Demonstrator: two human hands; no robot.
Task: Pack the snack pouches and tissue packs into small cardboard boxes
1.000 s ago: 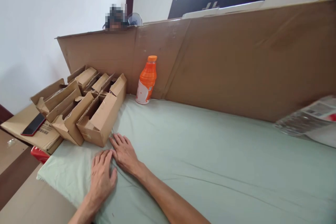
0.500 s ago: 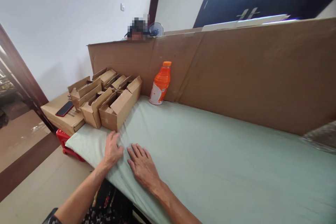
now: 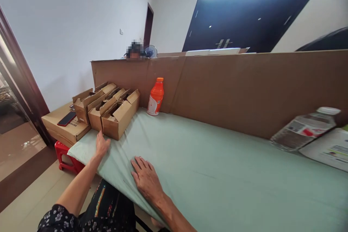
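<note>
Left of centre, the left hand (image 3: 102, 144) lay open by the brown cardboard cartons (image 3: 115, 113), fingertips hidden; the right hand (image 3: 146, 178) lay flat, fingers spread, on the pale green cloth (image 3: 217, 166).

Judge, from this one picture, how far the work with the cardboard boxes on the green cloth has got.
Done: several open cardboard boxes stand grouped at the corner of the green cloth.

In hand: the left hand reaches to the nearest box's foot, empty; the right hand lies flat on the cloth.

Left: the box flaps stand open; nothing shows what goes in them.
</note>
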